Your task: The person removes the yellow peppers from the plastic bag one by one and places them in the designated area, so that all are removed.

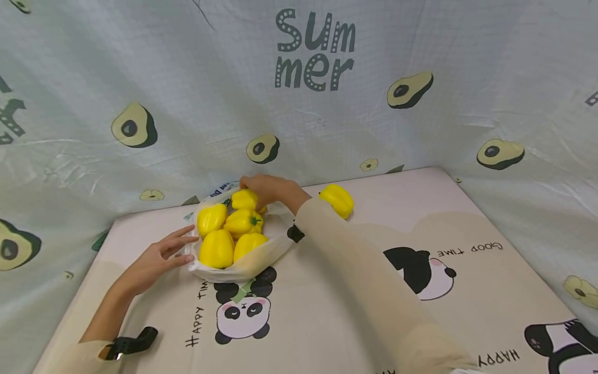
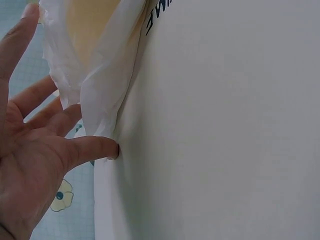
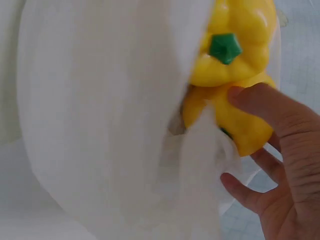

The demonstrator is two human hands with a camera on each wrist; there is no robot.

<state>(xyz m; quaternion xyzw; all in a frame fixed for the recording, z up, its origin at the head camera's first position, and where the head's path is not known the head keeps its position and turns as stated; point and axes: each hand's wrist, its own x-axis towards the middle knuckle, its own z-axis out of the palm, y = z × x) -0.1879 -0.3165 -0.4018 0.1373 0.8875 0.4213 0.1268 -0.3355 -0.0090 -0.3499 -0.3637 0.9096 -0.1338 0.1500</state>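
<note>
A white plastic bag (image 1: 275,249) lies with its mouth toward me, several yellow bell peppers (image 1: 217,249) inside it. At the bag's far edge my right hand (image 1: 268,188) grips a yellow bell pepper (image 1: 244,199). In the right wrist view the thumb presses on that pepper (image 3: 245,120), with fingers curling behind it, under another pepper with a green stem (image 3: 232,37). My left hand (image 1: 156,262) is at the bag's left side, fingers spread and loosely bent. The left wrist view shows its fingertips right at the bag's edge (image 2: 100,95).
One more yellow bell pepper (image 1: 337,200) lies on the table right of the bag, partly behind my right forearm. The table cover (image 1: 322,322) has panda prints. A hanging cloth with avocado prints (image 1: 201,104) rises behind the table's back edge.
</note>
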